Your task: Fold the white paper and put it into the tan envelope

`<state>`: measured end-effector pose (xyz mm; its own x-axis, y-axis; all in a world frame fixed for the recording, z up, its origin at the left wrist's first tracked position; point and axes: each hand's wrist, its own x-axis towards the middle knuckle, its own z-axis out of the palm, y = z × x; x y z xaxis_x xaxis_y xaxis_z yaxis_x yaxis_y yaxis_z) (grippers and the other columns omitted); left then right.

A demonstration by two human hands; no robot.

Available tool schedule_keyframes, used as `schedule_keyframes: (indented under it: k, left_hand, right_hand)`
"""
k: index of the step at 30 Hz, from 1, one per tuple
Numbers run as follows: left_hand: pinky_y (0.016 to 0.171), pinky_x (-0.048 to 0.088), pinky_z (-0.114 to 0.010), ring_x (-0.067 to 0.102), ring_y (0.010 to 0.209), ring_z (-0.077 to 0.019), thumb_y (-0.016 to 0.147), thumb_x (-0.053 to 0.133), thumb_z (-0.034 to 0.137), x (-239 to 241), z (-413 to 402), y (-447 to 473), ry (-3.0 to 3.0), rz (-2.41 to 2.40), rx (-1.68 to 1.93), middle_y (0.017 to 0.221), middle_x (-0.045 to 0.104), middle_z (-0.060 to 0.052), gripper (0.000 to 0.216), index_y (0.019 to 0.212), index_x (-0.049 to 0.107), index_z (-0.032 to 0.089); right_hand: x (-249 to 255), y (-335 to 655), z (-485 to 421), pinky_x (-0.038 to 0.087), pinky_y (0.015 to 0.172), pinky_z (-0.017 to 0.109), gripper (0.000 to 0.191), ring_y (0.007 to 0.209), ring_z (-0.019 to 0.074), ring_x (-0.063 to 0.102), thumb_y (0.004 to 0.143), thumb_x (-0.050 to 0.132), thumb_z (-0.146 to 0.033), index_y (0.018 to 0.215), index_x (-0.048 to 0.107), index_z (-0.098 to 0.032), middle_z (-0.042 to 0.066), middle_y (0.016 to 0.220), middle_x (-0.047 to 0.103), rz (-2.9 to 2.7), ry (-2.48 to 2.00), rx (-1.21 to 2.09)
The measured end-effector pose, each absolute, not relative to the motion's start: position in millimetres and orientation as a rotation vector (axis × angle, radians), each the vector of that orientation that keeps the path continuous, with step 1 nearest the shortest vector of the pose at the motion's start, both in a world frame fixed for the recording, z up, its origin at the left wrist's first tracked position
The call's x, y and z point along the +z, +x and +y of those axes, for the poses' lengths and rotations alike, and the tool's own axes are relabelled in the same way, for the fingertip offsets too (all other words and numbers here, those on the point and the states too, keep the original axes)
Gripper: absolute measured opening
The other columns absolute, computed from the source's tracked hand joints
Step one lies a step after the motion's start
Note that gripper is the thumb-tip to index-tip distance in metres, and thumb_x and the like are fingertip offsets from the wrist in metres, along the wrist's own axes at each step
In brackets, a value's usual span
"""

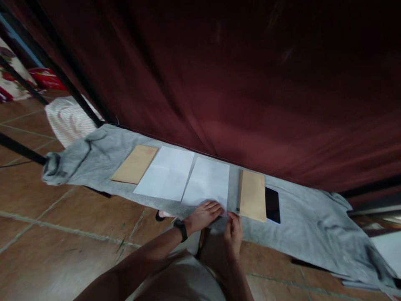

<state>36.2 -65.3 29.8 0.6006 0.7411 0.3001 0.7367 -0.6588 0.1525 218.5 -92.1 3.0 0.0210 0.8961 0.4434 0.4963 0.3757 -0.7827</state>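
Two white sheets of paper lie side by side on a grey cloth, a left sheet and a right sheet. My left hand, with a dark band on its wrist, rests flat on the near edge of the right sheet, fingers stretched out. Just beside that sheet's near right corner is my right hand, its fingers closed. What they hold is hard to make out; a small dark tip shows by them. A brown envelope lies right of the sheets, and another brown envelope lies left of them.
A phone lies against the right envelope. The grey cloth covers a long narrow surface, backed by a dark red curtain. Dark metal bars stand at left, near a striped cloth. Below is a tiled floor.
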Motion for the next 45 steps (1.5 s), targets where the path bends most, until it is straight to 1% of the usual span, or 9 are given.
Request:
schedule_keyframes:
  k: [3,7,12,20,23,27,32,40,45]
  left_hand:
    - [0.116,0.042,-0.039,0.06,0.128,-0.0198,0.099,0.056,0.017,21,-69,33,2.822,1.299,0.586,0.137,0.065,-0.009,0.03,0.128,0.062,0.018]
    - [0.12,0.037,-0.045,0.054,0.135,-0.0239,0.098,0.054,0.017,12,-83,21,2.773,1.516,0.605,0.142,0.062,-0.013,0.036,0.134,0.059,0.015]
    - [0.12,0.036,-0.049,0.05,0.14,-0.0257,0.102,0.048,0.024,14,-96,-6,2.63,1.751,0.538,0.147,0.057,-0.015,0.041,0.141,0.055,0.014]
    - [0.124,0.031,-0.045,0.046,0.143,-0.0197,0.098,0.048,0.009,12,-81,-13,2.696,1.546,0.44,0.151,0.054,-0.01,0.043,0.139,0.057,0.019]
    - [0.126,0.028,-0.045,0.047,0.143,-0.0185,0.096,0.049,0.007,18,-76,-10,2.71,1.505,0.43,0.15,0.056,-0.006,0.045,0.138,0.057,0.021]
    - [0.127,0.024,-0.047,0.048,0.141,-0.0204,0.097,0.05,0.01,26,-78,-10,2.733,1.533,0.384,0.149,0.056,-0.007,0.044,0.139,0.056,0.021]
    - [0.125,0.026,-0.048,0.047,0.142,-0.0228,0.097,0.047,0.01,30,-84,-10,2.684,1.624,0.334,0.151,0.054,-0.013,0.044,0.141,0.055,0.016]
    - [0.123,0.029,-0.048,0.045,0.144,-0.0226,0.094,0.044,0.004,35,-82,-10,2.631,1.656,0.246,0.154,0.052,-0.01,0.053,0.143,0.052,0.022]
    - [0.122,0.032,-0.049,0.04,0.148,-0.0248,0.093,0.041,0.003,30,-85,-6,2.628,1.667,0.211,0.157,0.047,-0.012,0.057,0.147,0.048,0.02]
  right_hand:
    - [5,212,-87,0.053,0.094,0.044,0.033,0.109,0.0251,0.063,0.102,0.039,-0.027,0.121,0.064,-0.018,0.013,0.114,0.067,-1.656,-1.263,0.524]
    - [3,210,-84,0.053,0.096,0.046,0.036,0.111,0.0265,0.063,0.101,0.039,-0.026,0.125,0.063,-0.019,0.014,0.117,0.067,-1.693,-1.284,0.551]
    - [1,209,-81,0.052,0.099,0.046,0.036,0.114,0.0265,0.062,0.101,0.036,-0.025,0.125,0.063,-0.018,0.014,0.119,0.066,-1.688,-1.335,0.543]
    - [5,205,-73,0.049,0.103,0.047,0.038,0.119,0.0257,0.059,0.1,0.035,-0.022,0.125,0.062,-0.02,0.014,0.123,0.064,-1.696,-1.331,0.525]
    - [4,207,-69,0.049,0.103,0.045,0.038,0.12,0.025,0.059,0.099,0.036,-0.021,0.126,0.063,-0.021,0.013,0.125,0.064,-1.712,-1.332,0.509]
    - [1,207,-68,0.047,0.104,0.047,0.037,0.12,0.0253,0.058,0.098,0.037,-0.019,0.123,0.064,-0.019,0.013,0.124,0.066,-1.803,-1.353,0.452]
    - [-1,206,-70,0.045,0.105,0.05,0.037,0.12,0.0257,0.059,0.098,0.037,-0.017,0.124,0.064,-0.019,0.013,0.123,0.068,-1.918,-1.391,0.369]
    - [-4,211,-71,0.047,0.104,0.05,0.035,0.119,0.0253,0.059,0.098,0.04,-0.018,0.123,0.065,-0.02,0.012,0.123,0.068,-1.945,-1.338,0.383]
    - [4,209,-61,0.047,0.107,0.051,0.038,0.123,0.0254,0.059,0.099,0.039,-0.02,0.125,0.066,-0.02,0.013,0.128,0.067,-1.895,-1.316,0.431]
